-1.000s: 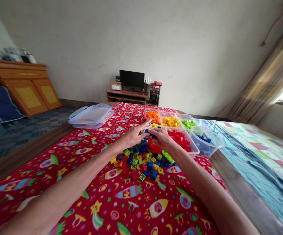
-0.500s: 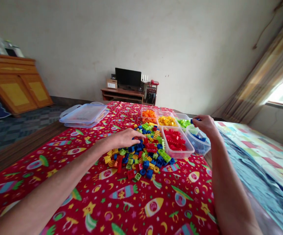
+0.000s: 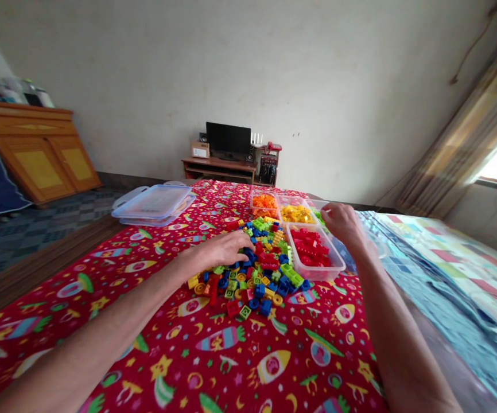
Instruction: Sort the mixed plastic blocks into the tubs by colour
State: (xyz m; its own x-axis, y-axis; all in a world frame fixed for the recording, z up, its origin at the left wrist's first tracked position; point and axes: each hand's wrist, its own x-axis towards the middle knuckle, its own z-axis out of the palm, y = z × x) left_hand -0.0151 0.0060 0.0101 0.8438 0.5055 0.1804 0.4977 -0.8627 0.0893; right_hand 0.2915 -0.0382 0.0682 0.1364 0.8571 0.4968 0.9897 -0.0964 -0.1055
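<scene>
A mixed pile of plastic building bricks (image 3: pixel 259 275) in red, blue, green and yellow lies on the red patterned cloth (image 3: pixel 214 367). At the pile's left side is my left hand (image 3: pixel 225 248), its thumb and fingers bent round a blue brick (image 3: pixel 247 252). My right hand (image 3: pixel 344 222) hovers over the clear tubs on the right, fingers loosely parted, with no brick visible in it. Beneath its wrist, the tub of blue bricks (image 3: pixel 346 258) is mostly covered. A tub of red bricks (image 3: pixel 312 249) stands between the pile and that tub.
Behind are tubs of orange bricks (image 3: pixel 264 205), yellow bricks (image 3: pixel 296 214) and partly hidden green bricks (image 3: pixel 319 217). Stacked clear lids (image 3: pixel 156 202) lie at the back left. A bed (image 3: pixel 442 275) adjoins on the right. A desk with a monitor (image 3: pixel 228 140) stands by the wall.
My right hand has moved left from above the blue tub, and the blue brick it held no longer shows. My left hand's fingers have curled in among the blue bricks.
</scene>
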